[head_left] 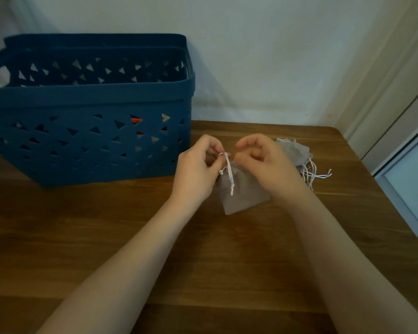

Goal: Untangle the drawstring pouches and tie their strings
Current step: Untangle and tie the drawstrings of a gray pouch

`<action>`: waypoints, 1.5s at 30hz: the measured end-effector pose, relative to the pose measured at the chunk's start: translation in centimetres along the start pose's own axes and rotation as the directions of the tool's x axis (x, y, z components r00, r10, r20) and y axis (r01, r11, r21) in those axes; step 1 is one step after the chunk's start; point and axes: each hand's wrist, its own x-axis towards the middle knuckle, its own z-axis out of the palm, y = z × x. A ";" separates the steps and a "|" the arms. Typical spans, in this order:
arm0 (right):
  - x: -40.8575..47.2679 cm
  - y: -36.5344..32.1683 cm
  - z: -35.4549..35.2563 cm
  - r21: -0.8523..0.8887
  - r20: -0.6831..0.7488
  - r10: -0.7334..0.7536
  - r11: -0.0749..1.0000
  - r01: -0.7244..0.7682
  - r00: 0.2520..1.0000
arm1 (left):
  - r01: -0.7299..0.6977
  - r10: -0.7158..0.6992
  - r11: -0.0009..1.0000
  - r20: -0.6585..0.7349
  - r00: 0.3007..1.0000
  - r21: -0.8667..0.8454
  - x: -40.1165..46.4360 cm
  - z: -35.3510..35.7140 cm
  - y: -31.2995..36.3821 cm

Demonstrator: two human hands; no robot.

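At frame centre, the left hand (198, 169) pinches the white string (229, 173) of a grey pouch (241, 194) hanging just below both grips. The right hand (266, 162) has curled fingers; whether its grip holds the string cannot be told. More pouches (297, 153) lie on the surface (106, 225) right of it.

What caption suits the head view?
Both hands work a grey pouch's white drawstring beside a blue basket.

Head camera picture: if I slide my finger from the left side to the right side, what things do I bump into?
Blue basket → left hand pinching a white string → grey pouch → right hand → pile of grey pouches → their loose string ends.
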 end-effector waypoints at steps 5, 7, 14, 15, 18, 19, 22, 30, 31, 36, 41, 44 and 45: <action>0.2 0.1 -0.1 0.143 0.055 0.176 0.973 -0.183 0.983 | -0.058 0.058 0.998 0.004 0.998 -0.032 0.0 0.0 0.4; 0.1 0.1 0.0 0.170 0.091 0.187 0.965 -0.201 0.978 | -0.074 0.075 0.997 0.003 0.997 -0.034 0.1 -0.2 0.3; 0.1 0.6 -0.4 0.150 0.133 0.190 0.966 -0.209 0.973 | -0.001 0.022 0.991 0.160 0.987 -0.131 0.4 -1.0 0.0; 0.1 0.7 -0.6 0.103 0.117 0.157 0.980 -0.169 0.981 | 0.018 0.011 0.988 0.189 0.982 -0.152 0.5 -1.2 -0.1; 0.2 0.9 -1.3 -0.271 0.091 -0.034 0.961 0.058 0.995 | 0.049 0.007 0.981 0.290 0.957 -0.186 0.5 -1.4 -0.3; 0.3 0.9 -1.4 -0.400 0.124 -0.085 0.908 0.128 0.989 | 0.055 0.007 0.980 0.311 0.950 -0.191 0.5 -1.3 -0.3; 0.5 0.7 -1.8 -0.555 0.208 -0.087 0.810 0.191 0.974 | 0.093 -0.013 0.968 0.321 0.947 -0.234 0.2 -1.2 -0.5; 0.4 1.0 -1.5 0.017 -0.001 0.178 0.984 -0.178 0.984 | 0.079 -0.009 0.970 0.292 0.956 -0.229 -0.1 -1.0 -0.9; 0.4 1.0 -1.3 0.162 0.011 0.209 0.965 -0.208 0.978 | 0.079 -0.007 0.964 0.273 0.962 -0.253 -0.1 -0.9 -0.8; 0.3 0.6 -0.4 0.678 0.066 0.254 0.698 -0.230 0.965 | 0.152 -0.070 0.896 0.207 0.976 -0.416 -0.4 -0.7 -0.6; 0.0 0.6 -0.3 0.867 0.055 0.361 0.446 -0.224 0.931 | 0.420 -0.345 0.698 0.242 0.907 -0.580 -0.6 -0.8 -0.7; 0.1 0.8 0.0 0.908 0.068 0.374 0.362 -0.213 0.925 | 0.533 -0.494 0.455 0.296 0.817 -0.713 -0.8 -0.5 -0.6; 0.1 0.9 0.1 0.907 0.076 0.373 0.360 -0.220 0.925 | 0.542 -0.499 0.393 0.322 0.804 -0.743 -0.9 -0.3 -0.6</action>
